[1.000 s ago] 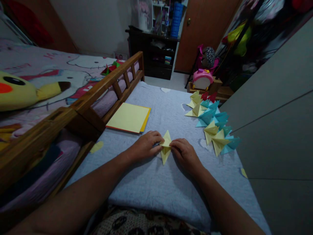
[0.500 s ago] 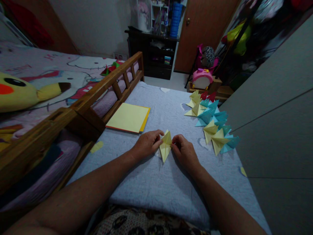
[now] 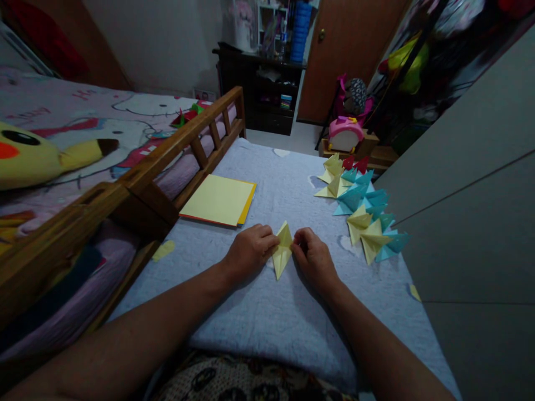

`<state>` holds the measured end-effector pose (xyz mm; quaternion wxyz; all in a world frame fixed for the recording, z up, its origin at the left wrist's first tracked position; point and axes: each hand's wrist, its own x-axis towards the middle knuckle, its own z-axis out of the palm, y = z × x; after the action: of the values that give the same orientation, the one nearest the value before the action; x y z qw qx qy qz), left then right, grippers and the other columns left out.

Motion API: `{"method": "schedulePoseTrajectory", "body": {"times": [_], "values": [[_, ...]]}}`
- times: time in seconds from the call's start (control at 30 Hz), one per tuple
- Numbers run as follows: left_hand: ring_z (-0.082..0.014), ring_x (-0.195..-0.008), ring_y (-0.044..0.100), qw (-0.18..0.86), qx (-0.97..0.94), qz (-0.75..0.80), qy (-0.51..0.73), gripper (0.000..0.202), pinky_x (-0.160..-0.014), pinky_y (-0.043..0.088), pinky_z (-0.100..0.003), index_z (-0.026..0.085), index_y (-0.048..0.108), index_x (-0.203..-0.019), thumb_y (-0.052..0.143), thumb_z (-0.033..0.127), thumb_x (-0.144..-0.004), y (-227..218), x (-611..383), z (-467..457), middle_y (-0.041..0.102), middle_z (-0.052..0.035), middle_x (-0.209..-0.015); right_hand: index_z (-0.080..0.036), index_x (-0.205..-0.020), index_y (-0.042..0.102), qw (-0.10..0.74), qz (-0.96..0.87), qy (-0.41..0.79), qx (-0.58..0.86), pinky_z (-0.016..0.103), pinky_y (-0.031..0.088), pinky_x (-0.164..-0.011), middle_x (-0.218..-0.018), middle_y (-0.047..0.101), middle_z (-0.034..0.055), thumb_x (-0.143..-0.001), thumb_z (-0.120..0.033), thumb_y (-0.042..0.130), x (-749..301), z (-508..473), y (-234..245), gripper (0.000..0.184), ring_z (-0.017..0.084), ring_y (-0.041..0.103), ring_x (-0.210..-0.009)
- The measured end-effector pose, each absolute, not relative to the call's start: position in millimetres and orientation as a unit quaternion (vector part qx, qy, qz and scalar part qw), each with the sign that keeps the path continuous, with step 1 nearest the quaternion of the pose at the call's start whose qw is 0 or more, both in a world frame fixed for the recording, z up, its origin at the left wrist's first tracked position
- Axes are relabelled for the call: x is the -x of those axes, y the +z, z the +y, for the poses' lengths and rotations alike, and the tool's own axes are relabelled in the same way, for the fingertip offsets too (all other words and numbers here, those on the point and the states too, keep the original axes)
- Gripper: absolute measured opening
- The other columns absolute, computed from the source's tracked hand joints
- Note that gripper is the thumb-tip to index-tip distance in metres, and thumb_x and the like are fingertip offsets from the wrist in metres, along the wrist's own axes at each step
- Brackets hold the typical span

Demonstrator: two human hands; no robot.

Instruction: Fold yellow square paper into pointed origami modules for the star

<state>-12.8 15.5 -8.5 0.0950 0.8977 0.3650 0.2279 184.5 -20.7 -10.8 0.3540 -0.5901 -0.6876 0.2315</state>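
A pale yellow sheet folded into a narrow diamond, an origami piece (image 3: 283, 253), stands out between my hands over the blue-grey cloth (image 3: 267, 317). Its left corner is pinched by my left hand (image 3: 252, 249), with the fingers curled over. My right hand (image 3: 314, 255) has thumb and forefinger closed at the opposite corner. The long points of the diamond face away from me and toward me. Beyond my left hand lies a stack of square paper (image 3: 219, 200), pale yellow on top with orange edges showing.
On the right of the cloth sit several folded paper pieces in yellow (image 3: 373, 239), blue (image 3: 353, 197) and red (image 3: 355, 164). A wooden bed rail (image 3: 184, 142) runs along the left side. A pale cabinet panel (image 3: 472, 223) borders the right.
My left hand's fingers have shifted from the upper left edge to close over the left corner of the diamond. The right hand has barely moved.
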Motion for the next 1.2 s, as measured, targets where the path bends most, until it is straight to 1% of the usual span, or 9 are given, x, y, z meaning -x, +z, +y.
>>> {"method": "schedulePoseTrajectory", "body": {"times": [0.2, 0.3, 0.4, 0.5, 0.63, 0.73, 0.87, 1.1, 1.2], "values": [[-0.0209, -0.08, 0.056, 0.027, -0.917, 0.362, 0.167, 0.01, -0.069, 0.044, -0.033, 0.019, 0.07, -0.093, 0.06, 0.017, -0.096, -8, 12, 10, 0.064, -0.004, -0.083, -0.022, -0.08, 0.055, 0.324, -0.728, 0.184, 0.576, 0.03, 0.04, -0.069, -0.077, 0.058, 0.0024, -0.087, -0.015, 0.051, -184, -20, -13, 0.01, 0.019, 0.052, -0.075], [-0.0224, -0.085, 0.057, 0.011, -0.922, 0.362, 0.135, 0.009, -0.071, 0.045, -0.034, 0.018, 0.07, -0.098, 0.061, 0.016, -0.096, -4, 10, 6, 0.066, -0.0058, -0.09, -0.021, -0.086, 0.063, 0.313, -0.75, 0.168, 0.558, 0.032, 0.043, -0.075, -0.083, 0.061, 0.0049, -0.091, -0.015, 0.051, -185, -20, -14, 0.014, 0.021, 0.055, -0.082], [-0.0239, -0.09, 0.058, 0.005, -0.928, 0.357, 0.105, 0.009, -0.074, 0.047, -0.035, 0.016, 0.067, -0.101, 0.06, 0.016, -0.096, 0, 7, 1, 0.067, -0.0079, -0.098, -0.02, -0.089, 0.068, 0.3, -0.76, 0.159, 0.554, 0.032, 0.045, -0.076, -0.085, 0.06, 0.0058, -0.093, -0.015, 0.052, -185, -21, -14, 0.017, 0.021, 0.055, -0.084], [-0.0244, -0.089, 0.058, -0.002, -0.929, 0.359, 0.087, 0.008, -0.074, 0.047, -0.036, 0.014, 0.065, -0.101, 0.058, 0.014, -0.096, 2, 6, -4, 0.067, -0.0082, -0.097, -0.02, -0.093, 0.07, 0.295, -0.763, 0.15, 0.555, 0.032, 0.046, -0.077, -0.087, 0.059, 0.0063, -0.094, -0.015, 0.051, -186, -25, -13, 0.02, 0.021, 0.055, -0.083], [-0.0243, -0.087, 0.058, -0.003, -0.927, 0.365, 0.081, 0.009, -0.074, 0.045, -0.036, 0.014, 0.064, -0.101, 0.056, 0.014, -0.097, 3, 4, -7, 0.067, -0.0075, -0.094, -0.019, -0.098, 0.071, 0.292, -0.779, 0.127, 0.541, 0.035, 0.047, -0.081, -0.094, 0.06, 0.0084, -0.096, -0.015, 0.051, -186, -34, -7, 0.02, 0.022, 0.053, -0.089], [-0.0241, -0.086, 0.058, 0.0, -0.927, 0.367, 0.074, 0.01, -0.073, 0.045, -0.036, 0.015, 0.064, -0.105, 0.057, 0.015, -0.097, 5, 4, -8, 0.067, -0.0072, -0.092, -0.018, -0.099, 0.071, 0.26, -0.801, 0.114, 0.526, 0.037, 0.046, -0.084, -0.099, 0.061, 0.0095, -0.096, -0.015, 0.052, -185, -40, -2, 0.02, 0.023, 0.051, -0.092], [-0.0247, -0.087, 0.059, -0.003, -0.928, 0.366, 0.069, 0.014, -0.073, 0.045, -0.036, 0.015, 0.064, -0.109, 0.059, 0.016, -0.096, 6, 4, -9, 0.067, -0.0074, -0.094, -0.018, -0.102, 0.071, 0.222, -0.818, 0.106, 0.519, 0.039, 0.046, -0.085, -0.098, 0.062, 0.0096, -0.095, -0.011, 0.051, -184, -42, 0, 0.022, 0.024, 0.05, -0.09], [-0.0239, -0.09, 0.059, 0.003, -0.933, 0.351, 0.078, 0.009, -0.075, 0.048, -0.035, 0.014, 0.063, -0.103, 0.058, 0.014, -0.096, 4, 4, -10, 0.067, -0.008, -0.096, -0.019, -0.105, 0.07, 0.216, -0.82, 0.102, 0.521, 0.039, 0.045, -0.086, -0.101, 0.065, 0.0099, -0.097, -0.011, 0.046, -185, -40, -5, 0.026, 0.024, 0.05, -0.091], [-0.0243, -0.091, 0.06, 0.0, -0.932, 0.352, 0.079, 0.016, -0.076, 0.047, -0.036, 0.013, 0.062, -0.111, 0.056, 0.013, -0.097, 3, 4, -11, 0.068, -0.0088, -0.098, -0.02, -0.113, 0.069, 0.213, -0.822, 0.102, 0.519, 0.04, 0.044, -0.084, -0.102, 0.065, 0.0099, -0.097, -0.011, 0.048, -185, -41, -5, 0.028, 0.024, 0.05, -0.092]]}}
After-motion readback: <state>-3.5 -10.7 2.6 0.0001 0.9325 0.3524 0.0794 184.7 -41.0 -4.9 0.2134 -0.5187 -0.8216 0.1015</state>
